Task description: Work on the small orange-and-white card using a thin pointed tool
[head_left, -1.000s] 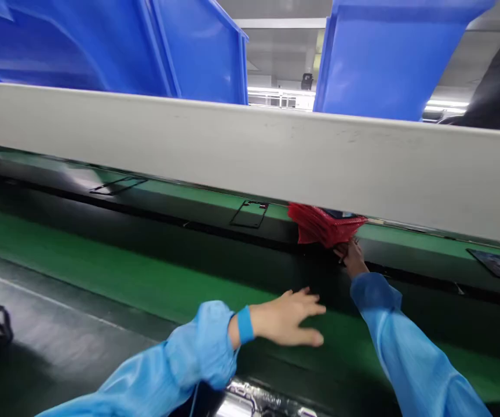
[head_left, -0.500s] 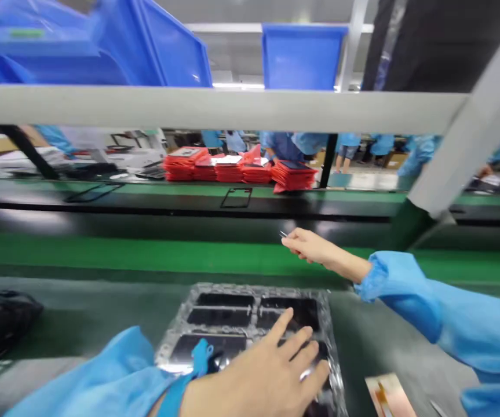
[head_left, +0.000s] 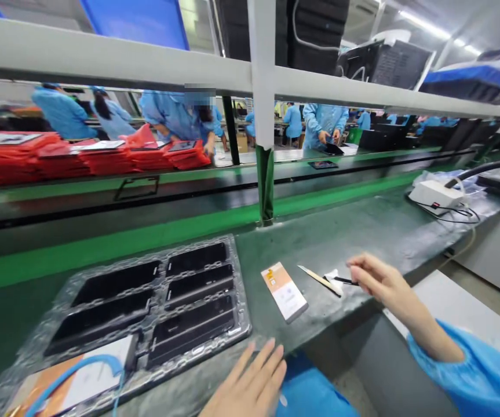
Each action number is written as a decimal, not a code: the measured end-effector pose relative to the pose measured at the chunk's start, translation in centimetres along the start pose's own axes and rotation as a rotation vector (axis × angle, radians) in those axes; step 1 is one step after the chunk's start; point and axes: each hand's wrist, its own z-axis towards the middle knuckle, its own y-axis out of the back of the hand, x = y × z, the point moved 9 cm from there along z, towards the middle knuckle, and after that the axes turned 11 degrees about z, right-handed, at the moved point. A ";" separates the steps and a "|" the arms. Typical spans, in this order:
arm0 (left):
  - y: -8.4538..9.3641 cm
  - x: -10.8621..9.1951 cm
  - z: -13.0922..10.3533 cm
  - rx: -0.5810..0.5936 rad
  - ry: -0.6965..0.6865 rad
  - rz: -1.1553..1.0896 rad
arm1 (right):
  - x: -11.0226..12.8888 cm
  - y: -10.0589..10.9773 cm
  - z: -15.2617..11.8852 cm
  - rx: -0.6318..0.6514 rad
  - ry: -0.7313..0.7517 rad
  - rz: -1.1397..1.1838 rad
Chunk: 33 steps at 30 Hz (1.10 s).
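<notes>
My left hand [head_left: 250,382] lies with its fingers spread at the bench's front edge, holding nothing. Over the bench to the right, my right hand [head_left: 373,281] has its fingers bent at the end of a thin black tool [head_left: 346,281]. A light-handled blade [head_left: 320,280] and a scrap of white material [head_left: 332,275] are beside that tool. A small panel [head_left: 284,292] with an orange and white back lies between my hands. To the left, a clear plastic tray [head_left: 241,289] holds several dark screens [head_left: 200,284] and one orange and white panel [head_left: 102,370].
Behind the bench stands a white post [head_left: 262,75] with a green base, joined to a shelf rail. Red stacks [head_left: 106,156] sit at the back left. A white box [head_left: 438,197] with cables is at the right. People in blue coats work beyond.
The view has swung right. My left hand has left the tray, and my right hand has come down from the green strip to the tools on the bench.
</notes>
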 end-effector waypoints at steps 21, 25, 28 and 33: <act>-6.9 1.8 1.7 -0.069 0.441 0.144 | -9.8 -5.8 -5.3 -0.226 0.158 -0.321; -7.2 0.9 1.7 -0.120 0.485 0.235 | -10.0 -5.9 -5.3 -0.235 0.149 -0.371; -7.8 0.3 1.5 -0.175 0.522 0.262 | -10.1 -5.9 -5.3 -0.241 0.154 -0.390; -7.6 -0.4 1.2 -0.219 0.471 0.305 | -10.1 -5.6 -5.2 -0.282 0.156 -0.411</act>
